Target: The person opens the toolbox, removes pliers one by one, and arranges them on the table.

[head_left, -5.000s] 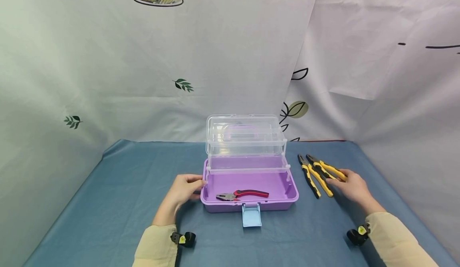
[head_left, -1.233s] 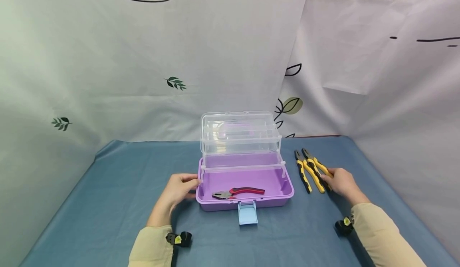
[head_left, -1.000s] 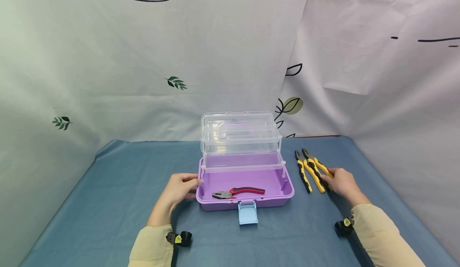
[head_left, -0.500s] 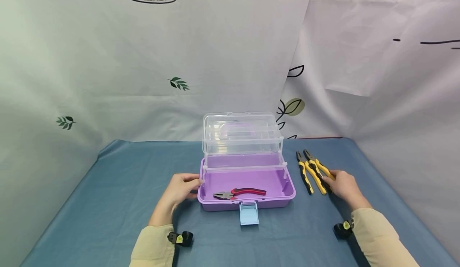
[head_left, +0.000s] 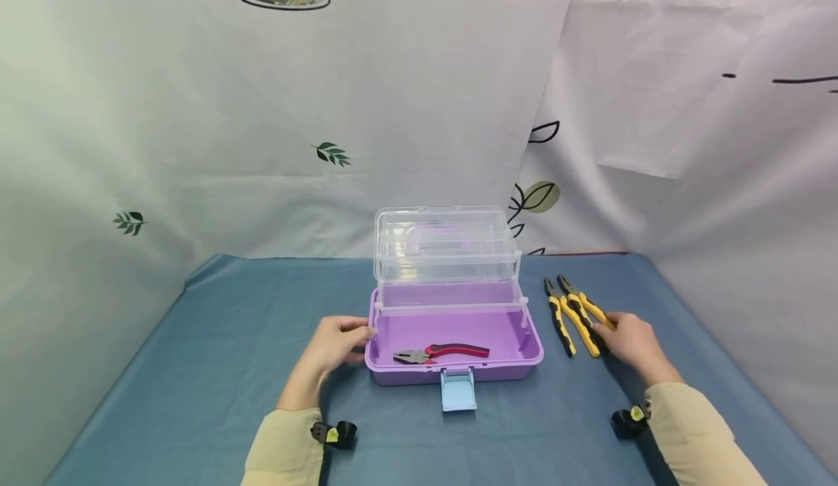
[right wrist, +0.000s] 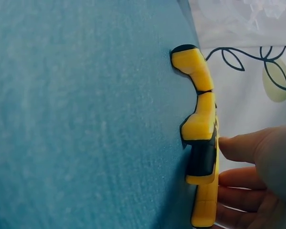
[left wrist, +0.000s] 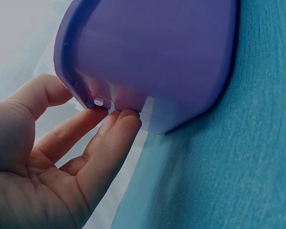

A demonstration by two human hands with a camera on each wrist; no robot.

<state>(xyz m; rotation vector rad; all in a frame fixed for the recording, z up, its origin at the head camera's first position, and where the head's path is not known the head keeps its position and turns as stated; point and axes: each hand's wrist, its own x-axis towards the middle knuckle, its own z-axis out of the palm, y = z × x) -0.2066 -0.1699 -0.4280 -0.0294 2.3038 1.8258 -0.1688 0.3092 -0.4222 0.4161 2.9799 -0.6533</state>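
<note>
A purple toolbox stands on the table, its clear lid and tray raised at the back. Inside, near the front wall, lies a pair of pliers with red-and-black handles. My left hand holds the box's left end; in the left wrist view the thumb is at the rim and the fingertips press the outer wall. To the right, two yellow-and-black pliers lie side by side, the left pair beside the right pair. My right hand grips the right pair's handles between thumb and fingers.
Blue cloth covers the table. A pale blue latch hangs open at the box's front. White printed fabric walls in the back and both sides. A small black camera sits at the right wrist, another at the left.
Compared with five seconds ago, my right hand has moved slightly left, and the yellow pliers' handles lie closer together. My left hand stays on the box. The head view has shifted a little.
</note>
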